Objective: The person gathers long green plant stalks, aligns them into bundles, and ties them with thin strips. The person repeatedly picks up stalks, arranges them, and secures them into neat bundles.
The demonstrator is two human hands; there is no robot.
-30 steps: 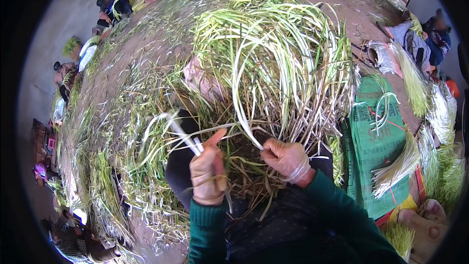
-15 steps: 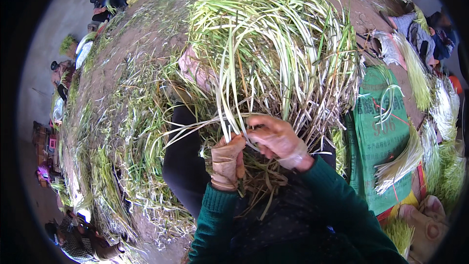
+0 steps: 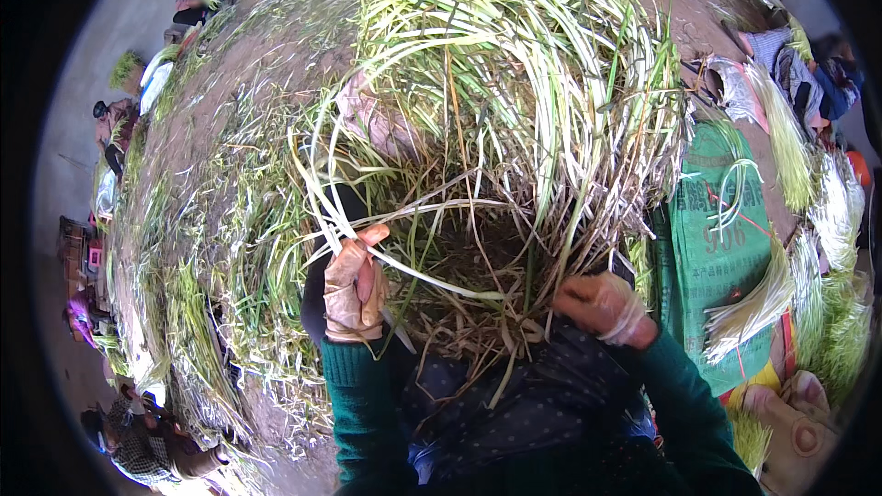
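Note:
My left hand [image 3: 356, 287], in a thin beige glove, is closed around a few long pale stalks [image 3: 323, 191] that look like garlic chives. Their tops arch up and over toward the heap, and one stalk end sticks out to the right. My right hand [image 3: 602, 305], gloved too, is apart from them at the lower right of the heap, its fingers blurred by motion. Ahead of both hands lies a big heap of green and white chives [image 3: 542, 55], browner at the near side. Dry trimmed leaves [image 3: 487, 321] lie over my lap between the hands.
A green woven sack [image 3: 717, 257] lies to my right, with a bundle of cleaned stalks [image 3: 758, 303] on it. Further bundles [image 3: 831, 211] stand beyond. Leaf litter [image 3: 248, 266] covers the floor at left. Several people sit around the edges, including a person at the lower left [image 3: 147, 441].
My left hand has moved left with the stalks. The right hand has parted from it, moving right and toward me. The held stalks now lean left.

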